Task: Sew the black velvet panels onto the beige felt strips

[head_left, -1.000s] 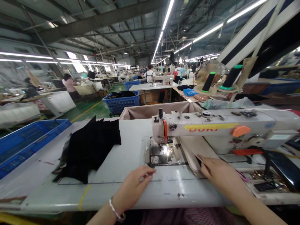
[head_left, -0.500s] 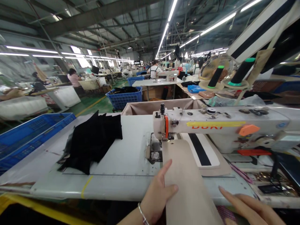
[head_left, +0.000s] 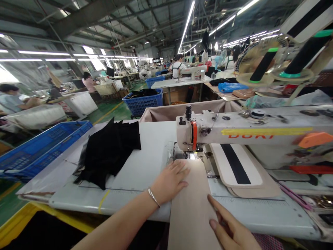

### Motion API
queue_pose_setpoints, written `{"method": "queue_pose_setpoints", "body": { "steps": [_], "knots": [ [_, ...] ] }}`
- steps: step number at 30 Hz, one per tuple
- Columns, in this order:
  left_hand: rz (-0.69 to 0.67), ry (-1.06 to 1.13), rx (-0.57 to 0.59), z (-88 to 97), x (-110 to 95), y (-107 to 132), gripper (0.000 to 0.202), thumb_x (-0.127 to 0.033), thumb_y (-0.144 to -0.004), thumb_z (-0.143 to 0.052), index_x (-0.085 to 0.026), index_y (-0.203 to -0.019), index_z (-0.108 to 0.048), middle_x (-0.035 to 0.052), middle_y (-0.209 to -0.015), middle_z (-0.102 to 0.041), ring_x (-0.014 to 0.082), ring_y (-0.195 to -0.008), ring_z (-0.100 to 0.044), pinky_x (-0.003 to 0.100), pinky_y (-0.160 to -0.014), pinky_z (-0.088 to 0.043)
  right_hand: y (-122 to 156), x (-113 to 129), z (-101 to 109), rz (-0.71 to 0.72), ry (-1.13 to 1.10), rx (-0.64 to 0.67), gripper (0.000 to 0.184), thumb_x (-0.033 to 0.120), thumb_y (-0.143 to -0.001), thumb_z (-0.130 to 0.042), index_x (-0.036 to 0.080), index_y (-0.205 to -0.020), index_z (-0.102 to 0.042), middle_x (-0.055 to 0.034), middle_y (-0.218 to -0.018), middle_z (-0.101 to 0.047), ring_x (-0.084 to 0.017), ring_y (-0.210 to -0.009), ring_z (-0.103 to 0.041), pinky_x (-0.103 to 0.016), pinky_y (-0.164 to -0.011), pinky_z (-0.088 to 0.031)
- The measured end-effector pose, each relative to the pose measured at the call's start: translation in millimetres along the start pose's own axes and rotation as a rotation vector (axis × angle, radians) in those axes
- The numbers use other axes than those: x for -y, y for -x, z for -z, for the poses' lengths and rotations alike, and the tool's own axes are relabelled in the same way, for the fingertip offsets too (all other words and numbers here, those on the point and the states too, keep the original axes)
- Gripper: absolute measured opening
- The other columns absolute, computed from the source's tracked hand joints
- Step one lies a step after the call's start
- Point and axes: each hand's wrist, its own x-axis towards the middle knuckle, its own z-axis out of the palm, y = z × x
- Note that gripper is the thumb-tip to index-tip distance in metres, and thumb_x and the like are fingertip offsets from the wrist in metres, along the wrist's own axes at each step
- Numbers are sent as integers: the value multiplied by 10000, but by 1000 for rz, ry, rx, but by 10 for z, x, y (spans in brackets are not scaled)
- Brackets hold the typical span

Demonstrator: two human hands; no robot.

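Note:
A long beige fabric piece lies on the white sewing table, its far end under the needle of the white sewing machine. My left hand rests flat on the piece's left edge near the needle, fingers spread. My right hand lies at the piece's right side close to the table's front edge, fingers stretched out. Beside the machine sits a stack of beige pieces, the top one white with a black stripe.
A pile of black fabric lies on the table's left part. Blue crates stand at the left and behind. Thread cones rise at the right. Other people work at tables in the background.
The beige piece has been pushed forward to the needle. My left hand slid up along it towards the machine; my right hand moved onto its right side. The view came closer.

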Motion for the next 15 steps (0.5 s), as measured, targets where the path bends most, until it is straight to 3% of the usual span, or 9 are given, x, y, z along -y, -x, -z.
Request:
{"method": "queue_pose_setpoints", "body": {
  "steps": [6,15],
  "knots": [
    [-12,-19,-29,-157,231,-165,503,-381,-914,-560,-237,-1383,-448,90,-1494,-360,250,-1408,-276,441,-1177,-231,-200,9,-20,-71,-36,31,590,449,-911,-429,191,-1440,-381,-65,-1201,-637,-208,-1060,-624,-339,-938,-484],
    [-5,16,-58,-246,285,-213,516,-361,-914,-567,-239,-1397,-431,87,-1506,-347,242,-1425,-244,434,-1188,-206,-277,5,2,-3,89,14,557,416,-928,-404,183,-1434,-393,-83,-1305,-569,-219,-1143,-582,-321,-907,-510]
  ]
}}
